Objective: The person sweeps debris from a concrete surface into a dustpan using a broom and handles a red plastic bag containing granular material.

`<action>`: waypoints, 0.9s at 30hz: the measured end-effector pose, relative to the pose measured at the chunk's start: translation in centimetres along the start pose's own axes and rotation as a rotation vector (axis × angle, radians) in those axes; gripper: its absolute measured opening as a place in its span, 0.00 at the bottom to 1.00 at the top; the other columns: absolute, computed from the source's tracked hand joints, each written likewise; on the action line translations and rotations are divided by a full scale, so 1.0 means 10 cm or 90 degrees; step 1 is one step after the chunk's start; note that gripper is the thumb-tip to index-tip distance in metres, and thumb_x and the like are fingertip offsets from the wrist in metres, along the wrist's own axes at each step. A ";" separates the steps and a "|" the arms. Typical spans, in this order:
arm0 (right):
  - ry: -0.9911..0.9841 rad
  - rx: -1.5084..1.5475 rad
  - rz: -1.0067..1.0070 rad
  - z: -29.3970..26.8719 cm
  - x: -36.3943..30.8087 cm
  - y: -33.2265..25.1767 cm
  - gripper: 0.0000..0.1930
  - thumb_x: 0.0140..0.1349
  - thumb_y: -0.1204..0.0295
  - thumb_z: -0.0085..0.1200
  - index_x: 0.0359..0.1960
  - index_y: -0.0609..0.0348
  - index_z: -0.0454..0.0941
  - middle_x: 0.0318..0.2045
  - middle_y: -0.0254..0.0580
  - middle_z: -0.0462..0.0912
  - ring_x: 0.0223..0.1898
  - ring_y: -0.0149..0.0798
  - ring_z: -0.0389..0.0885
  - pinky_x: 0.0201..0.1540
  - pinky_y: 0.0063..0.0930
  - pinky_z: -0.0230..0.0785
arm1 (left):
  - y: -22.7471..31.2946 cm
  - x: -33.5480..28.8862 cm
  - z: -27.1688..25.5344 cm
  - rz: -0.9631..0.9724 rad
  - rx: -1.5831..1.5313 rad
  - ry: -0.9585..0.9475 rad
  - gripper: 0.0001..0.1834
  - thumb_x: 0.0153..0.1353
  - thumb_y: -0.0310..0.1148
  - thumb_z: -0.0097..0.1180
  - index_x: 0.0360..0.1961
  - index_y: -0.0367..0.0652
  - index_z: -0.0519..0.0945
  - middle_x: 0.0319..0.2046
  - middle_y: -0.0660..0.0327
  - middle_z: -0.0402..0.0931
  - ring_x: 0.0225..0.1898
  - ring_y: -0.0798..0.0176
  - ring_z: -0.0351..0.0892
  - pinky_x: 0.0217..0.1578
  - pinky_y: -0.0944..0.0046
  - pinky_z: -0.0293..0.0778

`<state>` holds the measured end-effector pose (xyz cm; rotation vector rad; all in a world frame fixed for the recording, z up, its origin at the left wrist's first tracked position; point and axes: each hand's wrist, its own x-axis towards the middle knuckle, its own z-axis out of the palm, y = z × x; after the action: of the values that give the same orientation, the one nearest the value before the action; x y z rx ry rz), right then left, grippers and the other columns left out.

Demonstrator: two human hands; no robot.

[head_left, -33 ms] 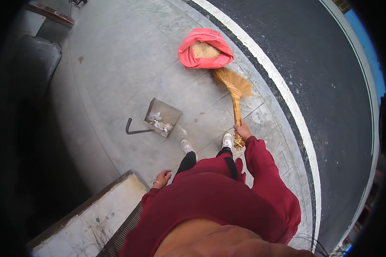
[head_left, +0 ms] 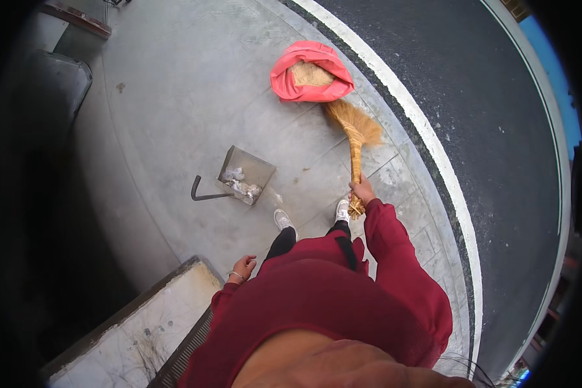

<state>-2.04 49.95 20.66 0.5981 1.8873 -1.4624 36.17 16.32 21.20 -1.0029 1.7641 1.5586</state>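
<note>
My right hand [head_left: 363, 190] is wrapped round the handle of a straw broom [head_left: 355, 136], near its bound end. The broom's bristles fan out on the pavement, right beside a pink sack [head_left: 282, 84] filled with a tan, grainy material [head_left: 312, 74]. At my left side hangs my left hand [head_left: 244, 267], fingers loosely bent and holding nothing. Ahead of my feet lies a metal dustpan [head_left: 257, 169] with a dark bent handle [head_left: 204, 196]. Crumpled whitish litter [head_left: 239, 185] rests in the pan.
A white line [head_left: 433, 142] and dark road [head_left: 485, 129] run along the right. At lower left is a pale, dirty ledge [head_left: 142, 317] beside a ridged dark strip [head_left: 186, 349]. A dark object with a rounded corner [head_left: 74, 77] stands at far left.
My right hand and the broom's handle have shifted slightly up and left in the picture. The left hand, sack and dustpan look almost the same.
</note>
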 end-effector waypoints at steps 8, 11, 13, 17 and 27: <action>0.007 -0.032 0.021 1.81 0.22 0.31 0.21 0.47 0.80 0.48 0.45 0.60 0.58 0.19 0.43 0.70 0.13 0.38 0.73 0.13 0.33 0.67 | -0.63 -0.12 -1.07 0.000 0.091 0.053 0.17 0.55 0.36 0.51 0.45 0.42 0.74 0.35 0.53 0.77 0.37 0.61 0.77 0.39 0.64 0.72; -0.068 -0.077 0.035 1.96 -0.05 0.36 0.24 0.48 0.80 0.47 0.49 0.57 0.58 0.18 0.42 0.70 0.13 0.37 0.73 0.13 0.32 0.67 | -0.80 -0.07 -1.25 -0.015 0.141 0.059 0.16 0.54 0.36 0.51 0.44 0.42 0.74 0.35 0.53 0.77 0.36 0.61 0.77 0.39 0.64 0.72; -0.108 -0.058 0.062 1.85 -0.24 0.29 0.25 0.50 0.79 0.47 0.51 0.55 0.57 0.16 0.41 0.69 0.12 0.35 0.72 0.12 0.31 0.66 | -0.87 0.13 -1.33 -0.001 0.122 0.059 0.17 0.54 0.36 0.52 0.44 0.43 0.74 0.35 0.53 0.77 0.36 0.61 0.77 0.38 0.64 0.72; -0.168 0.013 0.127 1.36 -0.70 -0.03 0.24 0.55 0.76 0.46 0.55 0.49 0.57 0.14 0.37 0.68 0.11 0.31 0.68 0.11 0.27 0.64 | -0.43 0.27 -1.45 0.065 0.099 0.067 0.18 0.54 0.37 0.51 0.46 0.42 0.72 0.36 0.53 0.77 0.36 0.60 0.77 0.39 0.64 0.72; -0.103 0.566 0.312 1.05 -0.98 0.35 0.07 0.57 0.70 0.45 0.32 0.56 0.60 0.16 0.34 0.66 0.17 0.29 0.67 0.17 0.20 0.65 | 0.48 0.68 -1.69 0.139 0.149 0.168 0.28 0.54 0.34 0.53 0.56 0.46 0.61 0.43 0.50 0.73 0.36 0.57 0.78 0.37 0.62 0.73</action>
<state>9.42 41.22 24.03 1.1932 0.7958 -1.8758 29.43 -1.26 20.92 -0.9597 2.2461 1.3487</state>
